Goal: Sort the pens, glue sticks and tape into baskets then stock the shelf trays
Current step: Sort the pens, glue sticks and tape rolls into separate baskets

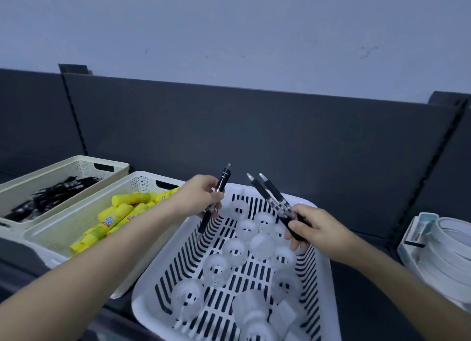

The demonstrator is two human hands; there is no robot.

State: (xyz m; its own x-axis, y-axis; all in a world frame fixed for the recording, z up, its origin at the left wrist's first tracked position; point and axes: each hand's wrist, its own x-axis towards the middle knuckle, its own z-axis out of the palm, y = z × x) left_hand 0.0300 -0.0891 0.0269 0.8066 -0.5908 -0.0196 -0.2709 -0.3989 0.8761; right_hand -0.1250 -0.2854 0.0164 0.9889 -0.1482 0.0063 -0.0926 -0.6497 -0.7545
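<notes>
Over the white slotted basket (163, 277) of clear tape rolls (235, 249), the left hand (201, 195) grips one black pen (219, 191) and the right hand (314, 230) two pens (270, 195), apparently strays bound for the far-left pen basket (76, 163) beyond the glue sticks (114, 213).

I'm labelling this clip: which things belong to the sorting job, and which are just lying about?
Job: left hand gripping one pen; right hand gripping two pens; pen basket; glue sticks; tape rolls.

Lying about: white bands, far right.
</notes>
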